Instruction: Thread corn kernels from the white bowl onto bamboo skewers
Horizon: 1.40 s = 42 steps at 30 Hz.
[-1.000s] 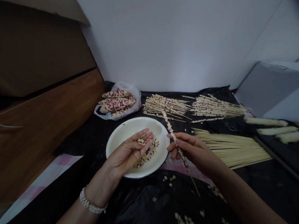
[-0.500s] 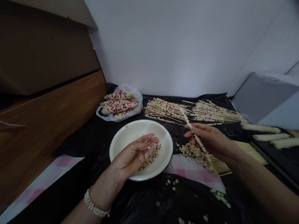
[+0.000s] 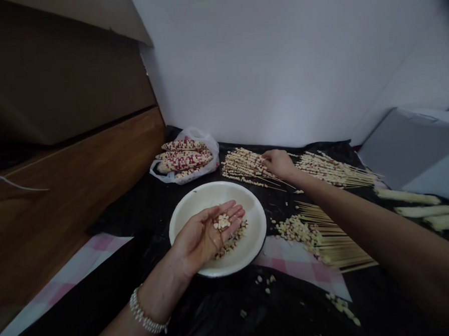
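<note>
Over the white bowl (image 3: pixel 185 202), the left hand (image 3: pixel 203 239) lies palm up and wide open, its fingers slightly curved, with a small heap of pale kernels (image 3: pixel 222 222) on them. A beaded bracelet (image 3: pixel 145 315) circles that wrist. More loose corn (image 3: pixel 232 245) sits in the bowl beneath the fingers.

Near the far edge of the black sheet (image 3: pixel 217 309), the right hand (image 3: pixel 279 164) reaches palm down to the left pile of threaded skewers (image 3: pixel 243 163). Its thumb and fingers are drawn narrow at the pile's right side; whether they grip a skewer, one cannot tell. Just to the right lies the other pile of threaded skewers (image 3: pixel 322 169).

Left of the piles, speckled cobs (image 3: pixel 184 161) rest in an open plastic bag (image 3: pixel 210 143). Right of the bowl, scattered kernels (image 3: pixel 297 231) spread between a pink checked cloth (image 3: pixel 300 262) and the bare sticks (image 3: pixel 345 249), which run partly under the right forearm. Whitish stripped cobs (image 3: pixel 406 196) lie toward the sheet's right side.
</note>
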{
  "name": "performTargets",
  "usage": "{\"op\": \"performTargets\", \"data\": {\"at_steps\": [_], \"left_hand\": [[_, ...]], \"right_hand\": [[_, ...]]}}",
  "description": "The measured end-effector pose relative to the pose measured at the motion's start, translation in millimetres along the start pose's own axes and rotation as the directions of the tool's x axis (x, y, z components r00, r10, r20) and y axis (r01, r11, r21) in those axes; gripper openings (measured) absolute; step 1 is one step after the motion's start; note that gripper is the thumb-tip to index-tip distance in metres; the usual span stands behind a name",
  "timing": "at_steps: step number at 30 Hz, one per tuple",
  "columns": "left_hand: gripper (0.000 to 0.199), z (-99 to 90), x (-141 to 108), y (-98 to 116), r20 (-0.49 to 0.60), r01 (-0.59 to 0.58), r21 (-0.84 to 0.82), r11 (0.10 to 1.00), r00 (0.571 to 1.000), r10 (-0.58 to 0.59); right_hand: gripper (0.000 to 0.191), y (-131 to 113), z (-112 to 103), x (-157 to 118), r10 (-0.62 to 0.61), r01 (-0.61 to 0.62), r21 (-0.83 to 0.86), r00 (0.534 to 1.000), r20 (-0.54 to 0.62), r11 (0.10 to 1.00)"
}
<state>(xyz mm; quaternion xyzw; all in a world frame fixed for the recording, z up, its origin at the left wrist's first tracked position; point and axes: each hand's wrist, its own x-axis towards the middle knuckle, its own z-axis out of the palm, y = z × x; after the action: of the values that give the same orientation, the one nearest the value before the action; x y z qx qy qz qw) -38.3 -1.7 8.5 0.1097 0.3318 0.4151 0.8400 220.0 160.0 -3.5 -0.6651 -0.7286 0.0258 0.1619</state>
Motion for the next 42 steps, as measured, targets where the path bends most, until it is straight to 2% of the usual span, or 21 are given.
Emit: {"op": "performTargets", "data": {"at_steps": [3,6,9,12,16,19,21,23,25,27,28,30,32,35,38,42], "left_hand": [[0.044,0.4,-0.4,2.0,0.022,0.005,-0.040,0.999,1.000,-0.004],[0.051,-0.6,-0.5,3.1,0.063,-0.007,-0.014,1.000,0.998,0.008],[0.056,-0.5,-2.0,3.0,0.102,-0.037,0.086,0.996,0.994,0.028],[0.060,0.0,-5.1,4.1,0.184,-0.159,0.274,0.948,0.977,0.111],[0.058,-3.9,-8.4,13.2,0.303,-0.366,0.507,0.781,0.923,0.236],[0.045,-10.1,-6.6,21.6,0.301,-0.414,0.577,0.704,0.909,0.288],[0.044,-13.9,-3.2,23.5,0.294,-0.448,0.644,0.620,0.894,0.339],[0.048,-16.6,0.8,21.2,0.311,-0.474,0.736,0.484,0.871,0.382],[0.042,-18.3,3.5,15.8,0.356,-0.487,0.820,0.301,0.845,0.399],[0.035,-20.0,4.2,10.2,0.422,-0.490,0.866,0.103,0.825,0.375],[0.035,-21.0,3.8,8.0,0.451,-0.486,0.873,0.034,0.832,0.322],[0.038,-23.5,2.8,5.6,0.464,-0.471,0.882,-0.010,0.864,0.195],[0.042,-25.4,2.2,5.2,0.472,-0.468,0.882,-0.058,0.875,0.113],[0.045,-25.5,3.1,5.4,0.519,-0.505,0.850,-0.150,0.852,0.076],[0.038,-23.1,5.3,5.3,0.573,-0.548,0.805,-0.228,0.818,0.056],[0.018,-21.4,8.2,5.9,0.574,-0.565,0.785,-0.254,0.817,-0.046]], "right_hand": [[0.036,-8.0,7.7,16.8,-0.043,0.042,-0.079,0.999,-0.016,0.996],[0.037,-10.6,6.6,20.4,-0.094,0.089,-0.135,0.995,-0.031,0.987],[0.035,-5.6,-1.1,6.6,-0.170,0.163,-0.157,0.985,-0.029,0.974],[0.028,7.4,-10.9,-23.6,-0.254,0.249,-0.151,0.967,-0.021,0.957],[0.032,34.1,-23.2,-75.5,-0.332,0.328,-0.117,0.943,-0.019,0.937],[0.033,54.5,-32.1,-113.8,-0.357,0.354,-0.097,0.934,-0.014,0.930],[0.032,65.6,-38.0,-137.1,-0.361,0.359,-0.085,0.932,-0.010,0.929],[0.032,74.5,-43.4,-158.1,-0.347,0.345,-0.080,0.938,-0.011,0.935],[0.032,81.9,-47.7,-176.2,-0.303,0.302,-0.064,0.953,-0.001,0.951],[0.034,88.1,-50.2,-191.5,-0.242,0.244,-0.048,0.970,0.036,0.969],[0.035,90.7,-50.8,-198.3,-0.218,0.220,-0.044,0.974,0.054,0.974],[0.034,94.3,-50.7,-210.7,-0.202,0.205,-0.038,0.976,0.082,0.978],[0.032,95.0,-49.6,-221.6,-0.206,0.210,-0.032,0.973,0.100,0.977],[0.029,90.5,-46.9,-233.7,-0.229,0.235,-0.035,0.964,0.134,0.971],[0.026,82.1,-44.4,-239.1,-0.271,0.290,-0.088,0.946,0.179,0.953],[0.026,69.8,-42.6,-239.3,-0.290,0.339,-0.230,0.931,0.221,0.912]]}}
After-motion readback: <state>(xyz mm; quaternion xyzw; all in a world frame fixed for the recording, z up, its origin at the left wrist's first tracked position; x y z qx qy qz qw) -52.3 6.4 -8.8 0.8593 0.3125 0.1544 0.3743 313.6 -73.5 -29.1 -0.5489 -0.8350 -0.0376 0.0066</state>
